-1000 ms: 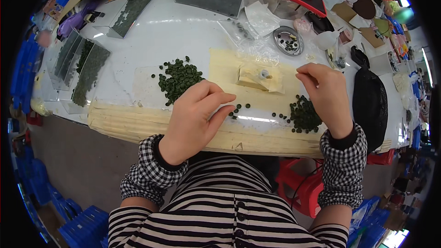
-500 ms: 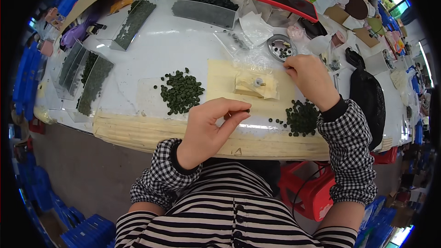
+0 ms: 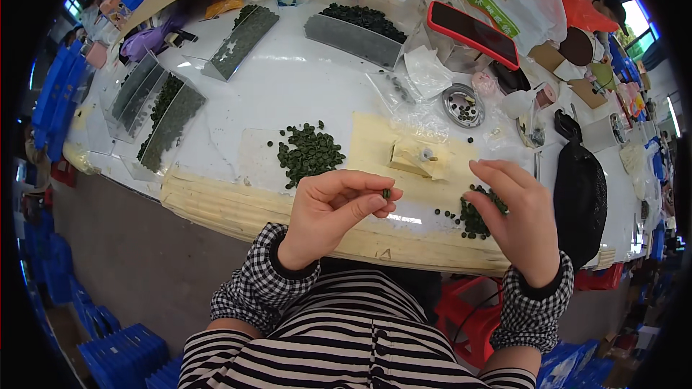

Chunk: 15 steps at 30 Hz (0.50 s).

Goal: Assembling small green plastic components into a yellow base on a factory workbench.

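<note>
Head view: I see one green disc [image 3: 387,193] up, left hand [image 3: 324,212] pinching it, nearside of the yellow block [image 3: 409,159]; right hand [image 3: 525,220], fingers apart; left pile [image 3: 310,156] and right pile [image 3: 473,223] flank that block, I reckon plenty remains.

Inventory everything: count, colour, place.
Table: 1, white, centre
Sheet: 1, yellow, on table
Wrapped block: 1, cream, on sheet
Left disc pile: 1, green, beside sheet
Right disc pile: 1, green, near edge
Held disc: 1, green, left hand
Dish: 1, silver, beyond block
Phone: 1, black/red, far side
Trays: several, clear, left and far
Mesh bag: 1, black, right
Stool: 1, red, under table
Other clutter: uncountable, mixed, background
Left hand: 1, bare, pinching disc
Right hand: 1, bare, by right pile
</note>
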Available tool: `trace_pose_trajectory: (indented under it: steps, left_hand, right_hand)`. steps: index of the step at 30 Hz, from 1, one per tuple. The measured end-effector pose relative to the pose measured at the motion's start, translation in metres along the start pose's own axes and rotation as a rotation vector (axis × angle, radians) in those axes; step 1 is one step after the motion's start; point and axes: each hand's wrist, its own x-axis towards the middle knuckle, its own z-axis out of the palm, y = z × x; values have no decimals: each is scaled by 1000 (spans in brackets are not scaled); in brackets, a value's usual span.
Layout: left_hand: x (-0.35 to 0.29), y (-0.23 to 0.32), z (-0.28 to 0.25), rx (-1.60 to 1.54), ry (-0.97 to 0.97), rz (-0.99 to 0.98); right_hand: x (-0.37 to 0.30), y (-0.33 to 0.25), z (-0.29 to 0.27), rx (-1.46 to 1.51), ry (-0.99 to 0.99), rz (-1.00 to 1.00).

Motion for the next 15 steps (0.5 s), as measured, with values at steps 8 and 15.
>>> trace_pose_trajectory:
  steps: [8, 15]
  left_hand:
    - [0, 1, 3, -9, -30, 2]
    - [-2, 2, 3, 3, -46, 10]
  right_hand:
    - [-36, -27, 24, 285, 65, 47]
    - [-41, -30, 38, 398, 46, 116]
